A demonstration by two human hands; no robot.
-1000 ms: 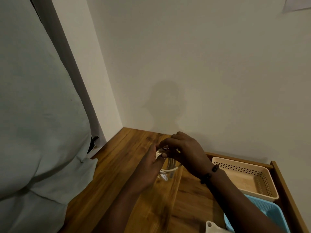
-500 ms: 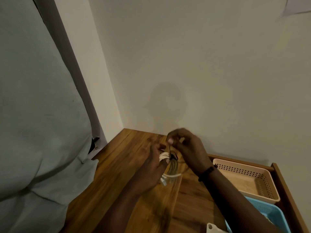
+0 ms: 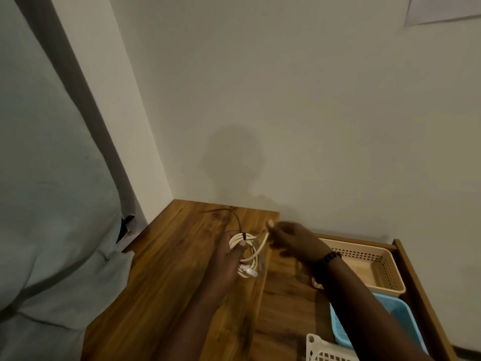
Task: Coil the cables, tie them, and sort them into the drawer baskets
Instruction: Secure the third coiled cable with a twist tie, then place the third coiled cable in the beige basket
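Here the tying step is in hand. The left hand grips a coiled cream-white network cable just above the brown wooden worktop, thumb pressed over the bundled loops. A thin black cable tie circles the loops at the top of the coil, and its free tail arcs up and away to the left. The right hand hovers just beside the coil with fingers curled; whether it pinches anything cannot be told, as the hand is blurred. The coil looks compact, with a clear plug hanging at its lower end. The next move likely calls for cinching the tie and placing the bundle in a basket. A beige perforated plastic basket, a blue plastic basket and a white plastic basket sit in the open wooden drawer to the right.
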